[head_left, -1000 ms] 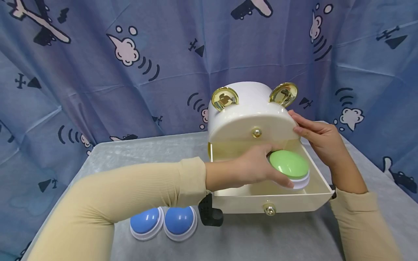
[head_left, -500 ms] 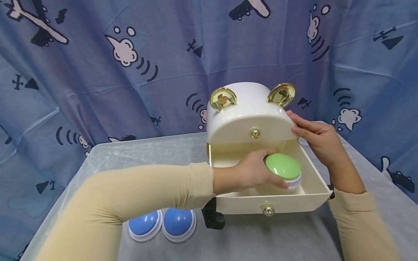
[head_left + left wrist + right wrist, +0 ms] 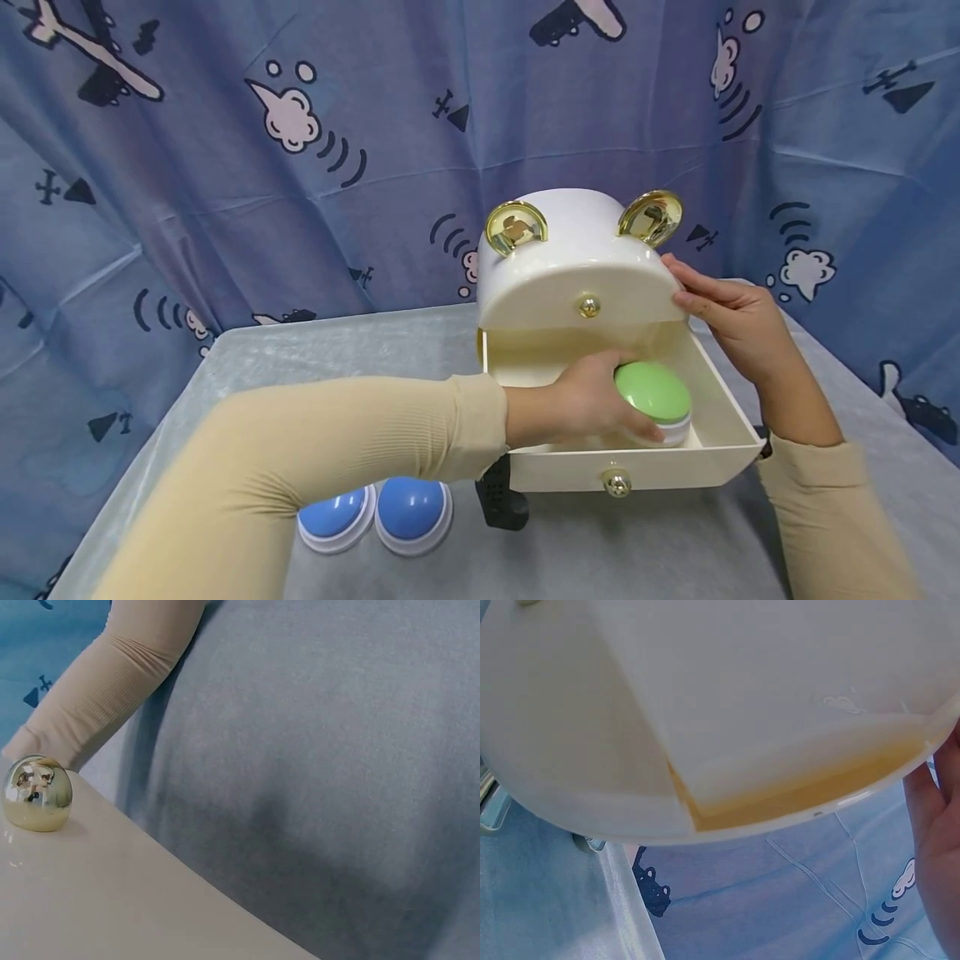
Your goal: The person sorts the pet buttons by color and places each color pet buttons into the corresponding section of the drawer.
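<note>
A cream left sleeve [image 3: 360,429] crosses the foreground, and a matching right sleeve [image 3: 825,500] rises at the opposite edge. Close to the left forearm, two blue buttons [image 3: 410,510] with white rims sit side by side on the grey surface [image 3: 360,342]; the sleeve partly covers the outer one. A black bracket [image 3: 502,500] hangs below the left cuff, beside the drawer's corner.

Next comes the front of a cream drawer [image 3: 690,468], pulled out, with a round gold knob [image 3: 617,482] at its middle. The left wrist view shows this knob close up on the pale panel, grey cloth beyond it.

Inside the drawer, toward its right side, is a green button [image 3: 652,392] on a white base. The left hand [image 3: 588,404] reaches in over the drawer's left wall and holds it from the left, thumb at the front of the base and fingers toward the back. Whether the base touches the drawer floor, I cannot tell.

Farther back, the right hand [image 3: 742,325] touches the right side of a white box [image 3: 570,225], thumb and forefinger extended and only slightly apart; its other fingers are mostly hidden. The box has a rounded top, a second gold knob [image 3: 588,306] above the opening, and two shiny gold ears [image 3: 651,218].

Behind everything hangs a blue curtain [image 3: 390,100] printed with planes and clouds.
</note>
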A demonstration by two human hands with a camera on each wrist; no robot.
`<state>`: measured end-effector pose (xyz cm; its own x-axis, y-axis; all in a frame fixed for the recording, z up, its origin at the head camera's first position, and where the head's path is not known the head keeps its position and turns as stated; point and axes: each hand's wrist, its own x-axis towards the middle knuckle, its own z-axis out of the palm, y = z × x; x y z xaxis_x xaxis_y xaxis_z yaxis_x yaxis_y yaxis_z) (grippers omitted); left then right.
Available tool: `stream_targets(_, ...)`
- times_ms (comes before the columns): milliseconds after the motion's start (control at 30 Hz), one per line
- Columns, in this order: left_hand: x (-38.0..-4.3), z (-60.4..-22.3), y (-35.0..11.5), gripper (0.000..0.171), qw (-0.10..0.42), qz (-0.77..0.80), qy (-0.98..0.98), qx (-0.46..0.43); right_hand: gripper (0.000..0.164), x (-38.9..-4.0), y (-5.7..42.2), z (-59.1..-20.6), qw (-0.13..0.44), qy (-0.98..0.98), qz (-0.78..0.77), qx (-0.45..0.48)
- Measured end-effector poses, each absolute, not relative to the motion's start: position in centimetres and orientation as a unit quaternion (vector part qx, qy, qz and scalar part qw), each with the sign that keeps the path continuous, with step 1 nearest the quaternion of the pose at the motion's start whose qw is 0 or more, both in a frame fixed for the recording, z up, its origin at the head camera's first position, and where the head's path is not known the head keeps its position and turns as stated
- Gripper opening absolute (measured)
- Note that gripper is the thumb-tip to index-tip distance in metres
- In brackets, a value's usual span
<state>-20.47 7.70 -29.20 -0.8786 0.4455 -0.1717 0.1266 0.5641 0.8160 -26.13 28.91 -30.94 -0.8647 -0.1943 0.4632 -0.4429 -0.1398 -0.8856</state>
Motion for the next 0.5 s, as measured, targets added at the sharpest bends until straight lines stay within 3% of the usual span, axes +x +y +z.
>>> stream_targets(500, -20.76, -29.89, 7.64, 0.086, 0.173, 0.408, 0.874, 0.2, 0.041, -26.07, 29.11, -30.91, 0.078, -0.674, 0.707, 0.201)
